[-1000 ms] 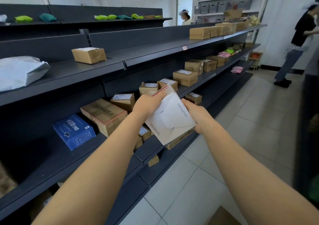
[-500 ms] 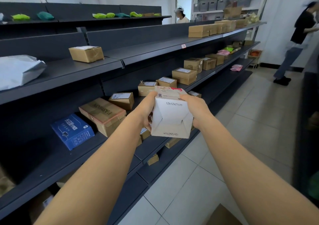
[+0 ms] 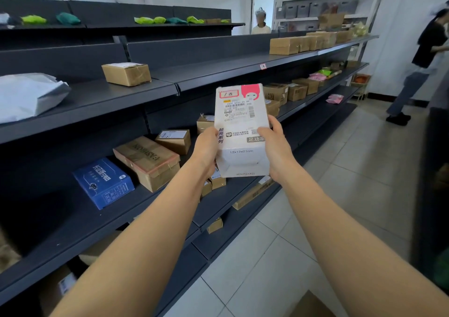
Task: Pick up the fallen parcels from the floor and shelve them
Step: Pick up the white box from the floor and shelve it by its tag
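A white parcel box (image 3: 240, 122) with a pink corner and a shipping label faces me, held upright in front of the dark shelving. My left hand (image 3: 206, 150) grips its left side and my right hand (image 3: 277, 146) grips its right side. The box hangs in the air at the height of the middle shelf (image 3: 170, 195), which carries a blue box (image 3: 104, 183) and several brown cartons (image 3: 148, 161). The bottom flap marked 12x12x21cm points down toward me.
The upper shelf (image 3: 218, 73) holds a brown carton (image 3: 126, 73) and a grey mailer bag (image 3: 29, 95). Tiled floor (image 3: 328, 207) runs along the right. A person (image 3: 422, 61) stands at the far right, another in the doorway (image 3: 260, 22). A cardboard corner (image 3: 313, 304) lies near my feet.
Both hands have turned the white box from showing its underside to showing its labelled face, and raised it slightly.
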A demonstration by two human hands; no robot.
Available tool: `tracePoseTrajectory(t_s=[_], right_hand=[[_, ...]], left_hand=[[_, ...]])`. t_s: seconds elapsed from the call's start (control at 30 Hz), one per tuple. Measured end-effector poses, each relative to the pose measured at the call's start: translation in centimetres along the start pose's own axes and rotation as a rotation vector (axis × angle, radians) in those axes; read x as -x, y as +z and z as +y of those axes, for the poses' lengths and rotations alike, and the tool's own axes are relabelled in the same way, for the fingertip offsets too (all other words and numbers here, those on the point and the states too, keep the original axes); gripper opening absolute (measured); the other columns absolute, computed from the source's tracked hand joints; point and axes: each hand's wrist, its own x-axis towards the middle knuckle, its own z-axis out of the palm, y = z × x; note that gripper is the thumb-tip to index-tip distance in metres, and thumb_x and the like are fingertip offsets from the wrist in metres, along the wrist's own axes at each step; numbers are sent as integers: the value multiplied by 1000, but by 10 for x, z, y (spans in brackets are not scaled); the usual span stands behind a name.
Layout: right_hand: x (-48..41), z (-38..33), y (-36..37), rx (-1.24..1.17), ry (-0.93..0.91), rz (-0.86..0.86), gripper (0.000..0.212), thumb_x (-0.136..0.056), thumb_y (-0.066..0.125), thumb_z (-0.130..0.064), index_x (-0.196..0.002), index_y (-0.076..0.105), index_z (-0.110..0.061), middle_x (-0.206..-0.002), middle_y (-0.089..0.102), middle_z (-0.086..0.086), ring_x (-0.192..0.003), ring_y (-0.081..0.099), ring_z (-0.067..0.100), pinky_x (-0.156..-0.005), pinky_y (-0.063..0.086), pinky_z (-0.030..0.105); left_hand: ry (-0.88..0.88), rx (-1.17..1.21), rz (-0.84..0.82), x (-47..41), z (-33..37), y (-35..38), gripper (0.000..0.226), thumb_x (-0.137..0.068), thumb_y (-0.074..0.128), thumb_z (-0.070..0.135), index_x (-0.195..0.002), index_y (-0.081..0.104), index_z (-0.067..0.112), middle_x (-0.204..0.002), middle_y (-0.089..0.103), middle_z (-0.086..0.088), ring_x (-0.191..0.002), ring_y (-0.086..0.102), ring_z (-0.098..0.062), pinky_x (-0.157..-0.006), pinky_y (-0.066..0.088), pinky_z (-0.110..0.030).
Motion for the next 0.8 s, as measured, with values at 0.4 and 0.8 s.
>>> tracePoseTrajectory(t_s=[0.4,0.8], right_hand=[[-5,-12,15,-134,-193,12,32,-101,35,-42,-127,52,-50,-97,73,-30,-90,70,-5,-64,55,14],[-12,-26,37,-230,-336,67,46,-97,38,-46,-138,54,-35,-123,71,-8,-97,70,2,-63,52,10]], left_hand=[[460,-121,-50,12,26,1,32,-94,35,28,-112,61,36,-118,68,6,-99,67,-3,-78,55,-19],[660,-110,-17,10,47,-11,35,-103,38,32,-132,52,17,-124,62,3,-103,61,1,-75,47,-9]])
